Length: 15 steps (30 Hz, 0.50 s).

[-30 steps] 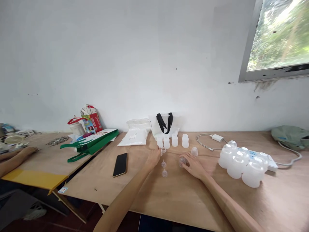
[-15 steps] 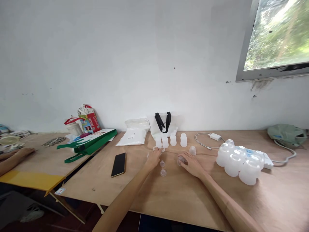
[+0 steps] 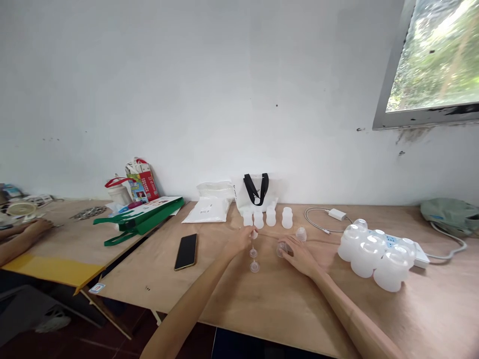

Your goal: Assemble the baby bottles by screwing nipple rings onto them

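My left hand (image 3: 238, 240) lies palm down on the wooden table (image 3: 262, 299), its fingertips at a small clear plastic piece (image 3: 254, 234). Two similar clear pieces (image 3: 253, 253) stand in a line nearer me, the closest being a clear piece (image 3: 254, 267). My right hand (image 3: 298, 255) curls around a clear plastic cup (image 3: 282, 250), partly hiding it. Behind my hands stand several frosted plastic bottles (image 3: 271, 217) in a row. A small clear cup (image 3: 301, 234) sits to their right.
A black phone (image 3: 186, 252) lies left of my hands. A group of frosted bottles (image 3: 374, 257) sits on a white power strip at right, near a white charger (image 3: 337, 214). A co-worker's hand (image 3: 37, 228) rests on the adjoining table, beyond a green bag (image 3: 138, 224).
My left hand has slid right, its fingertips reaching the small clear piece. My right hand stays on the cup. The whole view has shifted slightly.
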Each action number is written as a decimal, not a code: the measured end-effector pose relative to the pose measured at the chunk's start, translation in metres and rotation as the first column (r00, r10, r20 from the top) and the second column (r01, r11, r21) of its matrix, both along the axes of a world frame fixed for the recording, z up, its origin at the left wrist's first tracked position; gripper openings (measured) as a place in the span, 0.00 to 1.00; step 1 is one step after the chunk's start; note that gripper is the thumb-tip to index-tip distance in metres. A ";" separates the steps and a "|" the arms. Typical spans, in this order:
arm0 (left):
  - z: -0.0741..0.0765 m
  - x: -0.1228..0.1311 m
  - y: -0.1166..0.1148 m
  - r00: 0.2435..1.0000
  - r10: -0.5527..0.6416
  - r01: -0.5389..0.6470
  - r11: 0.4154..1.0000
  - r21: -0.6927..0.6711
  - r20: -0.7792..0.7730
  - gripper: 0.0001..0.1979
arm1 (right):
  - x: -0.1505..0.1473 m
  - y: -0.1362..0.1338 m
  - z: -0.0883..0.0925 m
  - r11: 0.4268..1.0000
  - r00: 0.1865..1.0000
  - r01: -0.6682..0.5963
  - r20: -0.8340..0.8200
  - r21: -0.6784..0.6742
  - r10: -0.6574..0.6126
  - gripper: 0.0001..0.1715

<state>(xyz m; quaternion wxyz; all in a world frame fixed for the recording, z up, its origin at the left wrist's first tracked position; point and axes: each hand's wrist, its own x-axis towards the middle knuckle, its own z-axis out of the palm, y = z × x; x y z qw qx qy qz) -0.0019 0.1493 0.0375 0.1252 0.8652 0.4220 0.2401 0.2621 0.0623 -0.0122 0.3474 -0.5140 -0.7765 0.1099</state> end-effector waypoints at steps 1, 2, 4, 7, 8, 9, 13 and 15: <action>0.004 0.001 -0.001 1.000 -0.015 0.016 1.000 0.004 -0.025 0.21 | 0.000 0.000 0.000 1.000 1.000 -0.002 -0.002 0.002 0.002 0.14; 0.009 0.004 -0.003 0.998 -0.032 0.032 0.999 0.007 -0.053 0.22 | 0.000 -0.001 0.001 1.000 1.000 -0.002 -0.005 0.003 0.002 0.14; 0.017 0.011 -0.010 0.991 -0.071 0.073 0.997 0.011 -0.109 0.21 | -0.001 -0.001 0.002 1.000 1.000 0.000 -0.008 0.006 0.000 0.14; 0.029 0.028 -0.026 0.956 -0.186 0.191 0.982 -0.001 -0.227 0.19 | 0.000 -0.001 0.003 1.000 1.000 0.003 -0.011 0.010 -0.003 0.14; 0.033 0.033 -0.032 0.930 -0.240 0.247 0.969 -0.012 -0.280 0.20 | 0.000 -0.001 0.003 1.000 1.000 0.002 -0.011 0.012 -0.002 0.14; 0.036 0.037 -0.037 0.896 -0.294 0.303 0.953 -0.026 -0.332 0.21 | 0.000 -0.001 0.003 1.000 1.000 0.002 -0.012 0.014 -0.002 0.14; 0.045 0.046 -0.049 0.768 -0.435 0.449 0.889 -0.090 -0.469 0.25 | 0.003 -0.001 0.003 1.000 1.000 0.004 -0.009 0.021 -0.004 0.14; 0.047 0.044 -0.052 0.741 -0.457 0.469 0.877 -0.107 -0.493 0.28 | 0.004 -0.002 0.004 1.000 1.000 -0.001 -0.006 0.020 0.001 0.11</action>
